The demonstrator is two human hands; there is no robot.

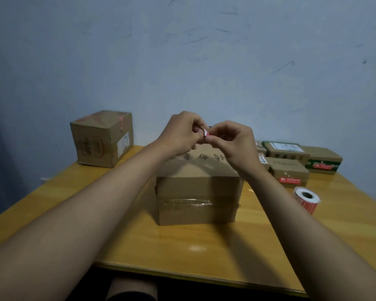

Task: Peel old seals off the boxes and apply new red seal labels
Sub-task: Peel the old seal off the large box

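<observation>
Both hands are pinching one small red and white seal label between them: left hand and right hand each have fingertips clamped on it, so the grip is tight on the label from both sides. It's held up in the air over the far part of the middle box, not touching the cardboard as far as I can see.

Going from the near edge of the table outward: the middle box sits about dead centre, brown cardboard, with clear tape running across its near face and some dark print on its top. Off toward the right edge, a bit further back than that face, there's a roll of red labels lying on its side, white core hole facing us.

Past that, at the far right corner, a cluster of small boxes is packed close together, a couple with red stickers on the front and some with green sides. Over at the far left corner stands another brown box, with reddish marks on top and a white label on its side. Blue wall behind everything.
</observation>
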